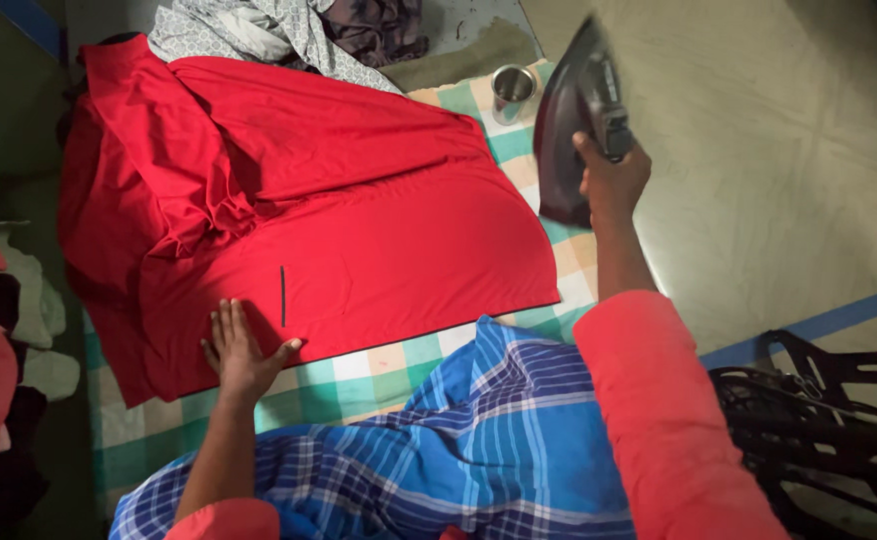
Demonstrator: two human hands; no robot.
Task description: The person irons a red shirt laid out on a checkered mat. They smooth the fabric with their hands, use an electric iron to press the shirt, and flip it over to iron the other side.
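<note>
Nearest the lens: blue checked cloth [479, 440] over the lap, orange sleeve [669, 420] at right. Left hand [242, 352] flat, palm down, fingers spread apart, pressing the near edge of a red garment [359, 230] laid across a green-and-cream checked mat [399, 362]. Right hand [611, 180] raised, fingers clamped round the handle of a dark clothes iron [577, 120], tilted above the mat's right edge, clear of the garment. Steel tumbler [512, 90] upright just beside the iron. Patterned grey fabric [259, 28] heaped beyond.

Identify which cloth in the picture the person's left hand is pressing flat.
The red cloth: the left hand lies on its near edge. The grey patterned cloth sits bunched beyond it, untouched.
</note>
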